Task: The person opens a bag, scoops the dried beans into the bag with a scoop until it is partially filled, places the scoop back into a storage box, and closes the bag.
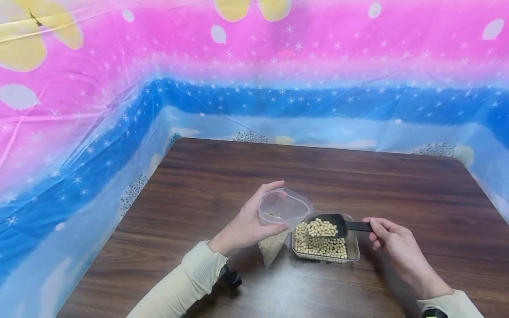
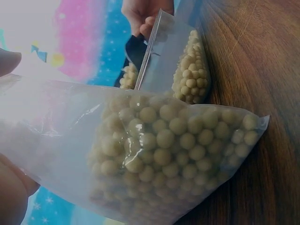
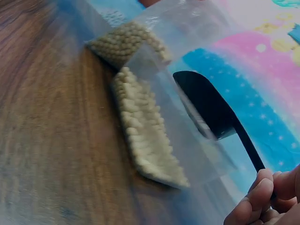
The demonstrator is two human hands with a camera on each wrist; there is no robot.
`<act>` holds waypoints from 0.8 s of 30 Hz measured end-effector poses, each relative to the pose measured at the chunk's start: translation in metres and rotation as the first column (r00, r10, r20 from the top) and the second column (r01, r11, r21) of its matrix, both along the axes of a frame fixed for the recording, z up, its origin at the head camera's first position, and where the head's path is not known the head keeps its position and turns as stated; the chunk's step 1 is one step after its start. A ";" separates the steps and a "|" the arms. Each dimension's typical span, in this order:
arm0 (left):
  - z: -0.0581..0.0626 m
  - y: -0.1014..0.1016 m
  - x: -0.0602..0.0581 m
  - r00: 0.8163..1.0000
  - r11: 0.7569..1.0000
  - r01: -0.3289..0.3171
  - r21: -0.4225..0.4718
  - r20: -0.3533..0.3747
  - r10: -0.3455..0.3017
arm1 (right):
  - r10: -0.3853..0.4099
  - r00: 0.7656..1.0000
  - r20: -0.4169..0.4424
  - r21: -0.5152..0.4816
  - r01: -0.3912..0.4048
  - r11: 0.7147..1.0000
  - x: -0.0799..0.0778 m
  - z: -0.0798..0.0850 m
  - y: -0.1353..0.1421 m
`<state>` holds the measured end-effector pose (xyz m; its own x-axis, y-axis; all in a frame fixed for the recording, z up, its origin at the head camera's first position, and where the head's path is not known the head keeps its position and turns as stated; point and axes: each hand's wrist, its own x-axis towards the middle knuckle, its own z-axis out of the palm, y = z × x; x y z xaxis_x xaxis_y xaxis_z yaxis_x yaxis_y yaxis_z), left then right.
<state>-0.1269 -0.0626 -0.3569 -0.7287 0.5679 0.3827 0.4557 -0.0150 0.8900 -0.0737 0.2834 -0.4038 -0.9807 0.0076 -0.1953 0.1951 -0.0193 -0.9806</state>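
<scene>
My left hand (image 1: 246,223) grips a clear plastic bag (image 1: 286,207) near its top, thumb and fingers around the spread mouth. Pale round beans (image 2: 164,140) fill the lower part of the bag, whose bottom corner hangs at the table. By its handle, my right hand (image 1: 401,251) holds a black scoop (image 1: 339,225) loaded with beans. The scoop is over a clear rectangular container (image 1: 355,251), its tip close to the bag's mouth. More of the same beans (image 1: 318,247) lie in the container, and in the right wrist view the scoop's dark underside shows above the rim.
A dark wood-grain table (image 1: 207,176) bears the container. Behind and to the left hangs a pink and blue patterned cloth (image 1: 278,97), meeting the table's edges. A black band (image 1: 230,277) sits on the left wrist.
</scene>
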 end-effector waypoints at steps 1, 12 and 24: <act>0.000 0.000 0.000 1.000 1.000 0.003 0.004 0.004 -0.003 | 0.000 1.000 -0.010 -0.024 -0.001 1.000 0.000 0.002 0.003; 0.001 0.001 -0.001 0.999 1.000 -0.006 -0.024 -0.032 0.005 | 0.007 0.994 -0.109 -0.212 -0.030 0.977 0.001 0.047 0.019; -0.001 0.004 -0.001 1.000 1.000 0.018 -0.023 -0.024 -0.018 | 0.029 0.966 -0.257 -0.177 -0.077 0.981 -0.004 0.094 -0.021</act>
